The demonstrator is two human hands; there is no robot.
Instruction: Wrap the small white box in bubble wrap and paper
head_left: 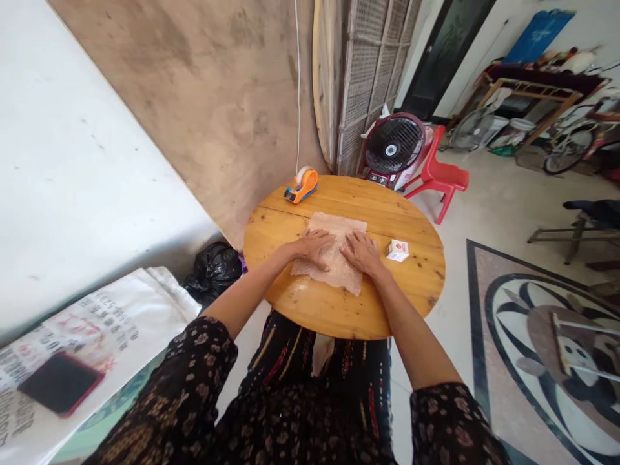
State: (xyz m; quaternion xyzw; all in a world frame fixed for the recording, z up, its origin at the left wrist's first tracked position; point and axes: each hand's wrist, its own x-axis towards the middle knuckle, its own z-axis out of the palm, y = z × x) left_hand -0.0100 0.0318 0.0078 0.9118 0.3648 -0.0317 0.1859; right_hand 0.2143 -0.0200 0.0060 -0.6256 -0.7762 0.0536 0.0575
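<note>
A sheet of bubble wrap (339,227) lies flat on the round wooden table (416,284). My left hand (314,247) rests palm down on its left half, fingers stretched out. My right hand (362,253) lies flat on its right half, fingers also spread. Both hands press the sheet and hold nothing. A small white box with red print (398,250) sits on the table just right of my right hand. An orange and blue tape dispenser (301,185) stands at the table's far left edge.
A red fan (393,147) and a red plastic chair (443,177) stand behind the table. A black bag (216,268) lies on the floor at left, beside a white sack (106,329) with a dark phone (61,382) on it.
</note>
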